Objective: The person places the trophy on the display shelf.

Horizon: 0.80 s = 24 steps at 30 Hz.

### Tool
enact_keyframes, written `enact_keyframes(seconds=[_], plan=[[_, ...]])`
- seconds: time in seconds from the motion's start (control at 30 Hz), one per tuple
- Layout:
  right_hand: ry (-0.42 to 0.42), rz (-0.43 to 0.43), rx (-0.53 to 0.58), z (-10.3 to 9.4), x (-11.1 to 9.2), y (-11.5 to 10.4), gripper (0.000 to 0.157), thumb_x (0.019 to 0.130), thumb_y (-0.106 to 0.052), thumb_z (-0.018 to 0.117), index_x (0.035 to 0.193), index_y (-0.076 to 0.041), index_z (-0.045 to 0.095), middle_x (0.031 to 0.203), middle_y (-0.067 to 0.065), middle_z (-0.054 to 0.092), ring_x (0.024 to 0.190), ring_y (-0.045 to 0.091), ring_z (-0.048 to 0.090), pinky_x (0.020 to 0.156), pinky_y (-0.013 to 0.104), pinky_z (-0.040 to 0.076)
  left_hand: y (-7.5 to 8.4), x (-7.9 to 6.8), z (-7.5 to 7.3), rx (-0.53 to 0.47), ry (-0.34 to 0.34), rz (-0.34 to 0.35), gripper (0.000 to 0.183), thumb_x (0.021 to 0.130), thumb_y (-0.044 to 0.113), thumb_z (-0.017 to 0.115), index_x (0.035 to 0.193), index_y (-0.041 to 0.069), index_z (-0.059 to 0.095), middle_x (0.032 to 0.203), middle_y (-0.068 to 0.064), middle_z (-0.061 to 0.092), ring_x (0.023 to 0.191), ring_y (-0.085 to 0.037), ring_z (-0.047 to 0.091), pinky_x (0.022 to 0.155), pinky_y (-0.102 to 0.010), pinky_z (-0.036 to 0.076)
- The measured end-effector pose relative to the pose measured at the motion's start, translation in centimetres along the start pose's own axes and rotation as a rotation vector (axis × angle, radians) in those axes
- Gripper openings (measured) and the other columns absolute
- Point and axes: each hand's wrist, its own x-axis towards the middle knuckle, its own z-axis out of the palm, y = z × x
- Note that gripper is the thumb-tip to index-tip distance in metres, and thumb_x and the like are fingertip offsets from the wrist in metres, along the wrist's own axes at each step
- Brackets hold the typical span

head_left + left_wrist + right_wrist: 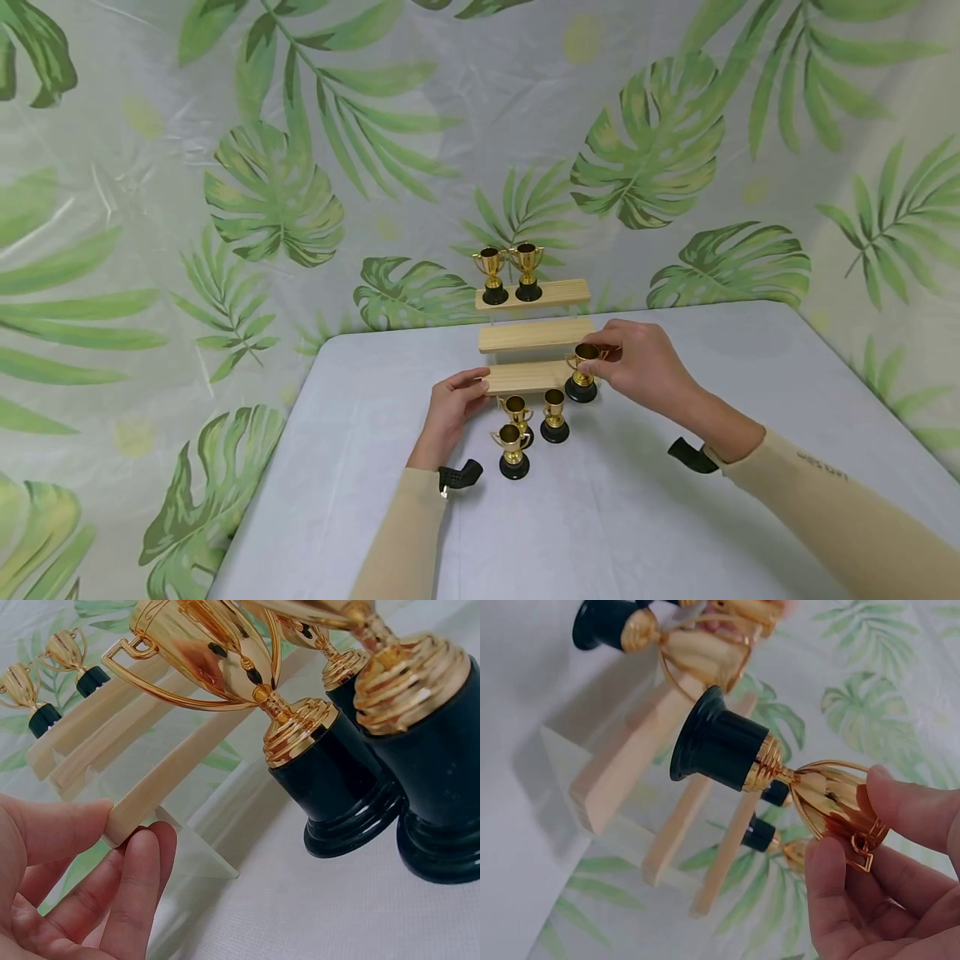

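My right hand point(648, 367) pinches a small gold trophy cup point(727, 754) with a black base by its bowl, at the right end of the bottom step. In the right wrist view the base hangs in the air in front of the wooden steps. My left hand point(448, 414) grips the left end of the bottom plank point(161, 780) of a three-step display stand between thumb and fingers. Two similar trophies point(491, 277) stand side by side on the left half of the top step point(566, 292). The middle step point(525, 337) bears no trophy.
Three more gold trophies point(513, 458) stand upright on the white-covered table point(585, 533), close in front of the stand and right of my left hand. Clear supports point(202, 851) carry the planks. A leaf-patterned curtain point(420, 167) hangs behind the table.
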Motion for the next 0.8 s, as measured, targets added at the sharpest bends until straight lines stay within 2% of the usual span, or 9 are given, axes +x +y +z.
enact_keyframes(seconds=[0.13,0.37,0.57,0.8], plan=[[0.003,0.028,-0.002,-0.3,1.1,0.1,0.027,0.083,-0.020,0.085,0.106,-0.007,0.079,0.090,0.000,0.069,0.073,0.013,0.062,0.063,0.033,0.054,0.0,0.0,-0.1,0.005,0.005,0.000,0.030,0.088,-0.002,0.073,0.118,0.001,0.074,0.105,-0.013,0.069,0.089,-0.019,0.071,0.079,-0.028,0.059],[-0.012,0.085,0.018,-1.0,2.5,0.2,0.036,0.085,-0.024,0.083,0.114,-0.004,0.076,0.092,0.004,0.069,0.077,0.019,0.064,0.065,0.038,0.055,-0.1,0.1,0.0,0.015,0.000,-0.005,0.030,0.089,-0.002,0.073,0.119,0.001,0.073,0.110,-0.017,0.069,0.094,-0.023,0.071,0.082,-0.031,0.059],[0.012,0.057,0.010,-1.4,3.5,0.4,0.031,0.085,-0.022,0.083,0.109,-0.003,0.077,0.090,0.005,0.069,0.076,0.019,0.064,0.064,0.038,0.054,-0.1,0.1,0.0,0.011,-0.006,-0.010,0.031,0.089,-0.002,0.073,0.119,0.001,0.073,0.112,-0.017,0.068,0.096,-0.023,0.070,0.084,-0.032,0.059],[0.026,0.059,-0.010,-2.2,5.2,0.5,0.038,0.087,-0.024,0.082,0.115,-0.001,0.075,0.097,0.009,0.071,0.079,0.022,0.065,0.066,0.041,0.055,-0.1,0.0,-0.1,0.006,-0.011,-0.002,0.031,0.089,-0.001,0.073,0.120,0.001,0.073,0.107,-0.014,0.069,0.091,-0.020,0.071,0.083,-0.031,0.059]])
